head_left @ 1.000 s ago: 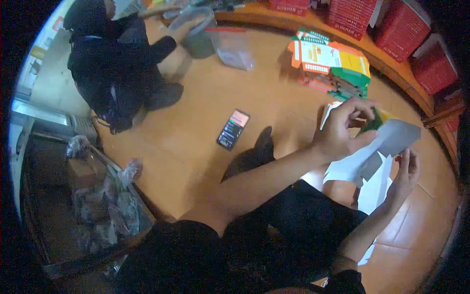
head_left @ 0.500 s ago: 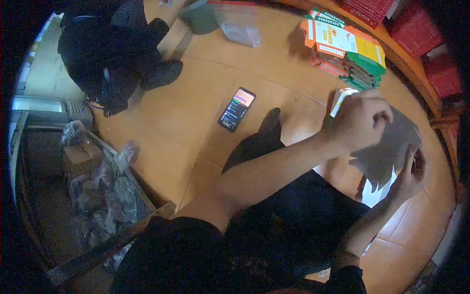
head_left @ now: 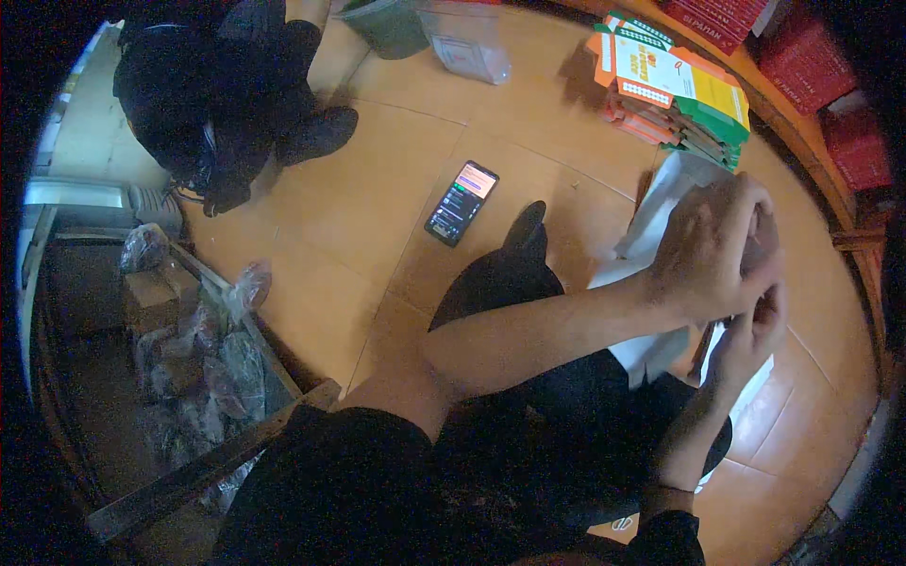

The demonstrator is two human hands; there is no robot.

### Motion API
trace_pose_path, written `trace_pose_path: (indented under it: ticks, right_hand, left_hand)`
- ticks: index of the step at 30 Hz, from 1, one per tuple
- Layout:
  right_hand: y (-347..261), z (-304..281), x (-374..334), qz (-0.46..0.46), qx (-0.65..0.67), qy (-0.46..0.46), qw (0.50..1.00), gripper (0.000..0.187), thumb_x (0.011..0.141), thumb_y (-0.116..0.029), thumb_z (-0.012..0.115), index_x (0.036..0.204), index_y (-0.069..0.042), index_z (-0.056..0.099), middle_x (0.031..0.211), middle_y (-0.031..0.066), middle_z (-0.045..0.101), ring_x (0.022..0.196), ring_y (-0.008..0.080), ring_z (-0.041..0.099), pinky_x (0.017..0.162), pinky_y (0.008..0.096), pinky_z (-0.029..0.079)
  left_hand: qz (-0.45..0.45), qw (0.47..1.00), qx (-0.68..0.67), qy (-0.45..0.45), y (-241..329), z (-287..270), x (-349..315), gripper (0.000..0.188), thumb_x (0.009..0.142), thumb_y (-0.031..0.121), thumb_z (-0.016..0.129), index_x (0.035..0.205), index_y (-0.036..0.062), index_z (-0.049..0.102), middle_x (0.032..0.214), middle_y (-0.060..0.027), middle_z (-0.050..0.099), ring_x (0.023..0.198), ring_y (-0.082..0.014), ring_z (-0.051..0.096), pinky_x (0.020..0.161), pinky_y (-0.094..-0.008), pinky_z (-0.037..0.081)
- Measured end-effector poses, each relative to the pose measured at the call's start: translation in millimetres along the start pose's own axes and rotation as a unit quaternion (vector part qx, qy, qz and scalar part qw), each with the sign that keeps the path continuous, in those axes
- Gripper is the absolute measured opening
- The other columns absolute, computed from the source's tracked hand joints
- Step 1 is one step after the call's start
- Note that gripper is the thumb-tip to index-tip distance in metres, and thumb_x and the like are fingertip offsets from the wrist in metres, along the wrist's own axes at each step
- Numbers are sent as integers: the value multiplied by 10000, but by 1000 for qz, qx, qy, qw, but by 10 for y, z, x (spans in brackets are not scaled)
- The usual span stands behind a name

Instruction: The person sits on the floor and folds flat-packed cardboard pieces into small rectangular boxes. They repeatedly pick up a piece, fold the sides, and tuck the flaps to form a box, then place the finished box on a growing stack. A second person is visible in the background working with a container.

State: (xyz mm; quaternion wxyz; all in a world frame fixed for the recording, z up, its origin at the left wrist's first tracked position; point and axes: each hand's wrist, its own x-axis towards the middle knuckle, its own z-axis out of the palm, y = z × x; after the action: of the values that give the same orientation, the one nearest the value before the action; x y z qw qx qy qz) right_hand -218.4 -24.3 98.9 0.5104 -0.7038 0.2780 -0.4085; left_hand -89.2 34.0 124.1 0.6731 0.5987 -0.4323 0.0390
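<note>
At the right, my left hand (head_left: 710, 253) and my right hand (head_left: 752, 325) come together, fingers bent inward and closed. Between and behind them is a pale, flat, cut-out card box blank (head_left: 658, 247), its lower part (head_left: 658, 357) showing below my left forearm. Its right edge lies within the fingers of both hands, which hide that part. Motion blurs the card, so its folds are hard to make out. Beyond my hands a pile of flat white, orange, green and yellow box blanks (head_left: 672, 80) rests on the floor.
A lit phone (head_left: 461, 203) lies on the tiled floor (head_left: 377, 179). Farther back are a clear plastic pouch (head_left: 469, 58) and a greenish tub (head_left: 385, 26). A dark-clothed person (head_left: 212, 94) sits far left. A wooden-edged crate (head_left: 264, 354) holds plastic-wrapped items. Red boxes (head_left: 807, 66) line the far right.
My hands have drawn together, the left moving slightly right and down. The card has turned from its grey face to a paler one and now spreads left beneath my left forearm.
</note>
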Motion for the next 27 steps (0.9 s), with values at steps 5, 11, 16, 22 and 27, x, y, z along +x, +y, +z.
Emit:
trace_pose_path:
  ticks: [5,11,16,22,27]
  right_hand:
    - [-65,73,43,128,82,-62,986,234,978,-145,591,1170,-16,622,1025,32,657,766,31,545,599,180,400]
    - [-108,-71,97,101,58,-94,989,144,958,-83,595,1076,-10,634,1035,47,652,860,90,583,707,202,438]
    - [-77,-255,188,14,12,-102,995,114,926,-32,625,1036,-10,641,1048,49,638,879,106,576,733,209,436]
    - [-88,-486,270,-28,34,-73,996,47,955,-46,596,980,-17,623,1043,69,625,843,108,552,653,229,417]
    - [72,-515,210,-6,46,-51,998,109,868,-64,692,954,-22,640,1091,110,625,909,169,587,755,274,480]
  left_hand:
    - [-22,999,-28,19,-130,88,-54,278,810,108,668,1036,31,526,815,-122,581,766,-305,615,698,-433,488]
    - [44,999,17,27,-135,2,31,181,778,61,631,948,48,569,817,-116,586,788,-322,617,715,-445,475]
    - [69,996,36,47,-109,-56,39,152,776,45,619,923,66,584,834,-113,606,815,-340,615,700,-441,460]
    - [12,998,-40,45,-21,6,47,124,836,61,652,954,56,617,849,-112,643,806,-297,631,717,-412,482]
    - [-162,958,-238,-2,-61,205,-50,103,863,75,663,916,13,601,850,-102,639,815,-205,630,715,-334,498]
